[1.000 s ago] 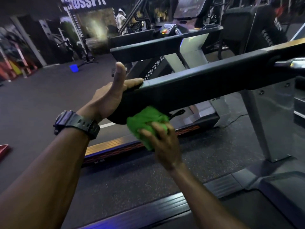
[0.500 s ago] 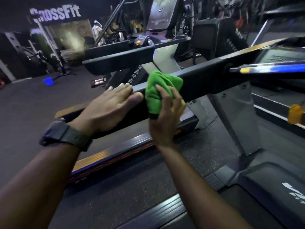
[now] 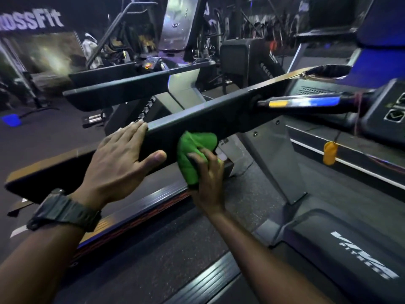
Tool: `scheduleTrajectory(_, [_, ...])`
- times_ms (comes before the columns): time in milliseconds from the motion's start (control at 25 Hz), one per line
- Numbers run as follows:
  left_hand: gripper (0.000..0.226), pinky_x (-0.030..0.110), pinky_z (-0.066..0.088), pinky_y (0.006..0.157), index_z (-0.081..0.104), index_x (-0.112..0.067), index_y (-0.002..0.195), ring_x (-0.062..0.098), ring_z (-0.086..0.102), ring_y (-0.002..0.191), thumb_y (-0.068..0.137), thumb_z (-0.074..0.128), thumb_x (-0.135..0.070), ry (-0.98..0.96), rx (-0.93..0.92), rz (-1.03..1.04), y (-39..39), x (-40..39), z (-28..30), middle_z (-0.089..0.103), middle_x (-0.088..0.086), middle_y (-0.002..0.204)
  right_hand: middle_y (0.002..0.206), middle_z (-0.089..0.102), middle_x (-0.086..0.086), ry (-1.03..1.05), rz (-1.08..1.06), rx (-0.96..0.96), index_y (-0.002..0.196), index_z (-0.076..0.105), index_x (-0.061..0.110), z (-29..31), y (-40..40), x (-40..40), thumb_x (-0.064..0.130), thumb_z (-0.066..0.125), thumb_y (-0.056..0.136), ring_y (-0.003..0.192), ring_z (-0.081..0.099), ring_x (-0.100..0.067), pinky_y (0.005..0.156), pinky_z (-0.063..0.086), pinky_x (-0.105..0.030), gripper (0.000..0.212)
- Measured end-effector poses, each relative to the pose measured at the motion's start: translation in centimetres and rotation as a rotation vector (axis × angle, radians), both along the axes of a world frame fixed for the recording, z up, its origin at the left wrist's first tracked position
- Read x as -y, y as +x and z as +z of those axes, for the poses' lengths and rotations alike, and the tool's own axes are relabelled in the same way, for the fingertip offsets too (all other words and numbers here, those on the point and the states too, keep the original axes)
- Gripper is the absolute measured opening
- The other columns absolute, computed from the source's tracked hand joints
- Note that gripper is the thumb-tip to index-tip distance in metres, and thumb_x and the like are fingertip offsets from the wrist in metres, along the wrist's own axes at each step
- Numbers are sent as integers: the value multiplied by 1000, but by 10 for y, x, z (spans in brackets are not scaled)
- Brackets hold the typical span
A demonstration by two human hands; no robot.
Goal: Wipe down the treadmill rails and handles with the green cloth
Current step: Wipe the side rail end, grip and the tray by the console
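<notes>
Two hands work: the left hand [image 3: 118, 159] lies flat, fingers spread, on the rail [image 3: 197, 119]; the right hand [image 3: 208, 170], bunched around the green cloth [image 3: 192, 152], should press firmly along the rail's lower edge.

An orange tag [image 3: 329, 153] hangs by a cord; a blue object [image 3: 12, 119] lies on the far floor.

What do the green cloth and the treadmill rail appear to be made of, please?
Green cloth: soft fabric, probably microfibre; it bunches into plump matte folds in the right hand. Treadmill rail: rigid, likely moulded plastic over a frame; dark, smooth, faint sheen along its edge.
</notes>
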State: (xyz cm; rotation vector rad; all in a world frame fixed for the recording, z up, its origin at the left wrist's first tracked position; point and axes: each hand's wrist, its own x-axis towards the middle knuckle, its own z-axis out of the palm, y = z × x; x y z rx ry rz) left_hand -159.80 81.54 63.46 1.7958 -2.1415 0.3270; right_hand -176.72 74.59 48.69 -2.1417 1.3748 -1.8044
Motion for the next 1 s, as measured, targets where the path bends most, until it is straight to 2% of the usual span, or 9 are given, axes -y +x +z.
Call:
scheduleTrajectory(160, [131,32,10,121,26,-13,155,16,18,150,61,-10,-98,-4,-18,17,-7,-1,3,23,3,163,138,47,-10,233,-202,491,130,51,24,50,-25,48,5,57,63,122,44,-31,102,36,-39,70])
scheduleTrajectory(240, [138,32,9,121,30,-9,153,18,21,149,57,-9,-100,10,-46,-2,-19,8,9,27,8,161,144,41,-7,168,-167,401,134,48,26,66,-13,37,4,68,64,127,40,-26,103,30,-32,76])
scheduleTrajectory(360, [145,32,7,124,27,-6,154,18,19,150,52,-10,-102,44,-19,-59,-49,35,14,24,11,162,136,43,-2,29,-48,92,128,45,28,13,-23,18,5,66,71,126,44,-28,102,39,-48,65])
scheduleTrajectory(520, [140,34,12,123,30,-9,152,19,21,150,56,-12,-100,1,25,-59,-72,60,6,27,10,161,131,51,-10,214,-243,575,127,54,18,79,-53,63,10,53,64,120,48,-34,103,37,-48,63])
scheduleTrajectory(600, [136,34,14,122,30,-10,152,19,22,149,59,-12,-98,-35,48,-47,-69,61,2,28,8,161,136,49,-10,101,-217,416,130,53,16,90,-38,58,10,61,66,127,45,-29,107,32,-43,64])
scheduleTrajectory(720, [133,35,14,122,28,-10,153,18,21,150,61,-10,-98,-35,71,-40,-66,59,0,26,7,162,137,48,-8,-5,-79,23,129,45,26,17,-36,30,10,63,76,126,44,-27,102,38,-48,58])
scheduleTrajectory(800, [131,36,15,123,29,-10,152,19,22,149,63,-8,-98,-46,86,-33,-68,58,-1,28,7,161,131,52,-9,60,-135,100,123,45,27,17,-63,48,4,57,67,121,47,-28,100,39,-54,62])
scheduleTrajectory(920, [131,38,16,123,31,-11,152,19,23,149,62,-8,-99,-33,69,-38,-71,59,0,29,7,161,133,50,-10,171,-261,505,127,52,19,79,-63,70,13,48,60,123,47,-31,104,34,-44,67])
scheduleTrajectory(1000, [133,38,16,123,33,-11,151,20,25,148,61,-9,-99,-28,28,-39,-71,61,4,31,7,160,139,46,-9,131,-170,307,131,49,21,62,-43,55,15,50,65,126,45,-31,104,34,-43,67])
